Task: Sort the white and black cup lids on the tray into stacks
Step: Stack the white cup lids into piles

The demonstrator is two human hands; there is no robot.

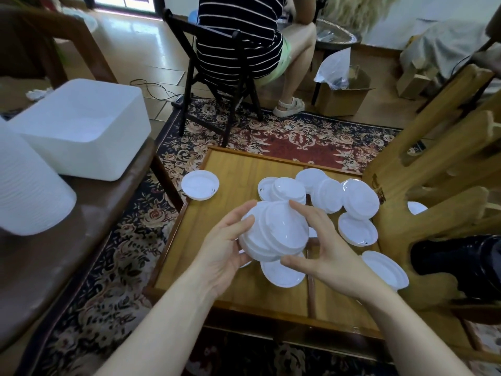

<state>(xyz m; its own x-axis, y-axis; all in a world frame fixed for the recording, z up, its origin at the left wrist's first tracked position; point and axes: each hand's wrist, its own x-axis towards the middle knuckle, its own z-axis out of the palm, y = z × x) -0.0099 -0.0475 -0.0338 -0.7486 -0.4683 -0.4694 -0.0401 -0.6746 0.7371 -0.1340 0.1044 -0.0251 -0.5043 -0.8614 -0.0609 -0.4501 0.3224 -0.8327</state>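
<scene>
Both forearms reach forward from the bottom of the view and meet above the wooden tray (pixel 230 169). The left hand (pixel 225 245) cups a stack of white lids (pixel 273 232) from the left, fingers curled round its edge. The right hand (pixel 322 251) grasps the same stack from the right, forefinger over the top rim, thumb under the near rim. The stack is tilted, its axis leaning up and to the right, lid faces turned toward the right hand. It is held above the tray, over loose white lids (pixel 357 199) scattered there. One lid (pixel 200 185) lies across the tray's left rim.
</scene>
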